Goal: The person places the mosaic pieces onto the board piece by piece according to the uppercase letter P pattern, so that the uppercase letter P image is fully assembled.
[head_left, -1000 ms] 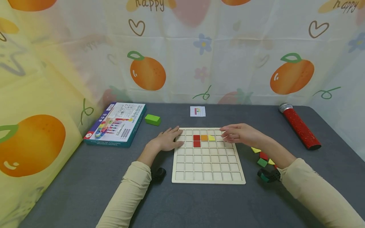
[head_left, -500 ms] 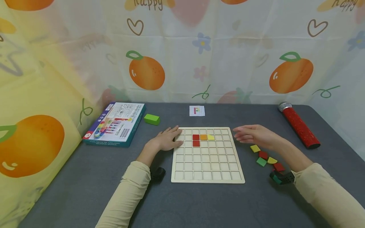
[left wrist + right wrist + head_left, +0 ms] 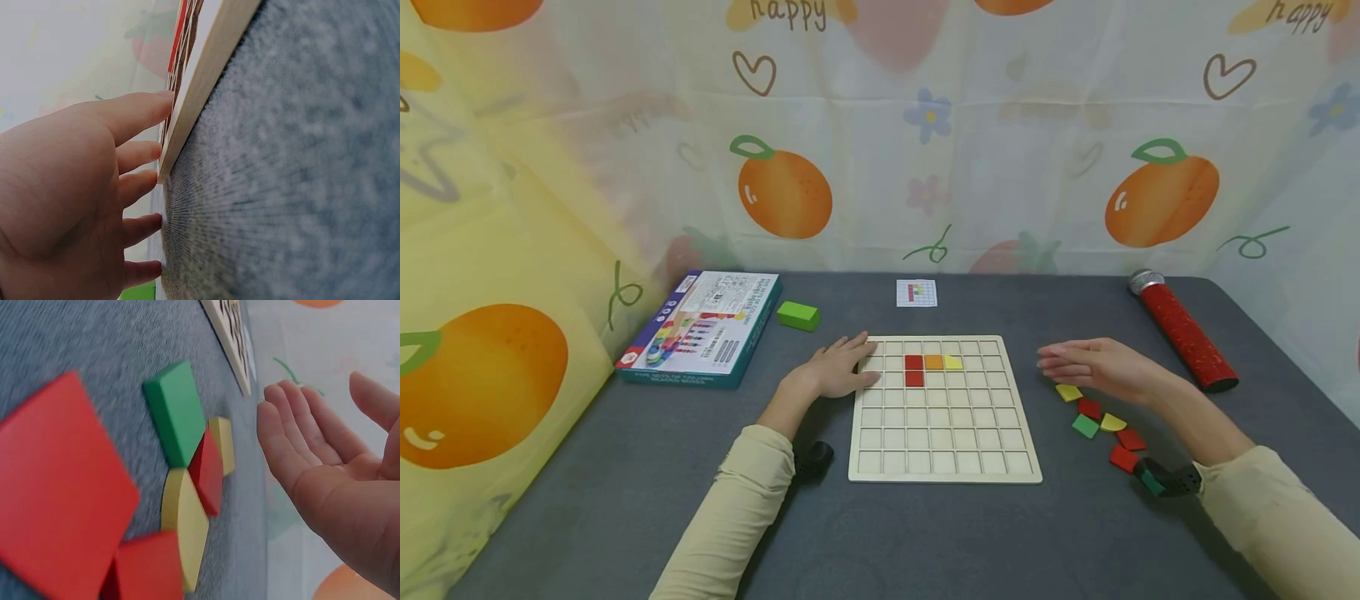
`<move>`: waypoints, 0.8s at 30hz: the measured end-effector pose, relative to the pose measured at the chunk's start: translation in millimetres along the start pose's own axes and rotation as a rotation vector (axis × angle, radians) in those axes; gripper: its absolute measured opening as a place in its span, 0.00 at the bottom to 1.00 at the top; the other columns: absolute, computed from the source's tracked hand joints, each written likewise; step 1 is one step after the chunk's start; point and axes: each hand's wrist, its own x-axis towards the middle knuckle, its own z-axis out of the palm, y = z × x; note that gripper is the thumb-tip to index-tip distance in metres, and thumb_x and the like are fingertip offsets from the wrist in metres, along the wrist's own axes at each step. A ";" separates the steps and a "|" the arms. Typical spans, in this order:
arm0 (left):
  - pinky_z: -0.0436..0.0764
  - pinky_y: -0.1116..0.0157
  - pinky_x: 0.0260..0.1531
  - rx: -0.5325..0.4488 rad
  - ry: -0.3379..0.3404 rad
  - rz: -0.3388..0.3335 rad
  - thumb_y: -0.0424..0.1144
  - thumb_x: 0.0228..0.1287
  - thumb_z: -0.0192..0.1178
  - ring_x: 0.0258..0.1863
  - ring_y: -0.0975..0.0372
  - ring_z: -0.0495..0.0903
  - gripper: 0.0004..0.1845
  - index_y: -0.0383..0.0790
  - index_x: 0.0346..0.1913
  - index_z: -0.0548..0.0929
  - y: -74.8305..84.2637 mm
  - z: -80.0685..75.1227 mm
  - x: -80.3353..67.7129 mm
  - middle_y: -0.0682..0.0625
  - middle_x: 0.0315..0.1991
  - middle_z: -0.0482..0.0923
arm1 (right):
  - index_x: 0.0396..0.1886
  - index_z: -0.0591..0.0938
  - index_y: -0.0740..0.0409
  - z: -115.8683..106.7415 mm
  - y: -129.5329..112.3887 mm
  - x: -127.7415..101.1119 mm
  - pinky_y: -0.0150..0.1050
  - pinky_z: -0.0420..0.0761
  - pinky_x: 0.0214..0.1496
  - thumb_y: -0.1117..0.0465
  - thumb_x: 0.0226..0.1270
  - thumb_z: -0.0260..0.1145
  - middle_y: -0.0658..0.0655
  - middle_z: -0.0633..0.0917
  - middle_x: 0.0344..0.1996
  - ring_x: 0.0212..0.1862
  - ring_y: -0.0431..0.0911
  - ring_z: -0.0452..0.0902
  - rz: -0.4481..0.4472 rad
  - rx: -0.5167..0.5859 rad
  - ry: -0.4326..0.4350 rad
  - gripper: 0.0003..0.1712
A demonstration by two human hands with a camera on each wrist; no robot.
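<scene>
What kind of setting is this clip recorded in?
Probably a small tabletop play or recording booth: a grey felt-covered table walled in by a fruit-print curtain, with a wooden grid board and a puzzle box.

A square wooden grid board (image 3: pixel 945 454) lies flat on the grey surface (image 3: pixel 625 467), its cells mostly bare. Near its far edge two red tiles (image 3: pixel 913 370) fill stacked cells, with an orange tile (image 3: pixel 933 362) and a yellow piece (image 3: pixel 953 362) in a row to their right. The left hand (image 3: pixel 835 370) lies flat, fingers straight, touching the board's far left corner. Right of the board a loose cluster of pieces lies flat: a yellow tile (image 3: pixel 1068 392), a red tile (image 3: pixel 1089 408), a green tile (image 3: pixel 1086 426), a yellow quarter-round (image 3: pixel 1112 422) and two more red tiles (image 3: pixel 1127 448). The right hand (image 3: pixel 1101 369) hovers above the yellow tile, fingers straight, holding nothing.
</scene>
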 end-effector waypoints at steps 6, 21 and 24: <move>0.44 0.44 0.67 0.001 -0.006 -0.005 0.54 0.73 0.47 0.73 0.48 0.41 0.35 0.43 0.76 0.52 0.9 -0.4 -0.3 0.46 0.76 0.41 | 0.69 0.57 0.78 -7.2 5.6 -9.5 0.35 0.74 0.56 0.53 0.77 0.50 0.66 0.74 0.59 0.54 0.40 0.77 0.028 0.003 0.025 0.35; 0.45 0.44 0.66 0.000 -0.006 -0.007 0.54 0.72 0.48 0.73 0.47 0.41 0.36 0.43 0.76 0.53 0.7 -0.6 0.9 0.46 0.76 0.42 | 0.68 0.60 0.75 -17.1 24.0 -28.7 0.35 0.75 0.54 0.56 0.72 0.59 0.69 0.72 0.61 0.53 0.39 0.77 0.064 -0.118 0.084 0.35; 0.45 0.44 0.66 0.000 -0.009 -0.009 0.54 0.72 0.48 0.73 0.47 0.41 0.36 0.43 0.76 0.52 0.8 -0.8 0.7 0.46 0.76 0.41 | 0.68 0.61 0.75 -17.8 25.8 -31.8 0.35 0.76 0.54 0.57 0.72 0.59 0.71 0.70 0.62 0.52 0.39 0.77 0.052 -0.148 0.089 0.34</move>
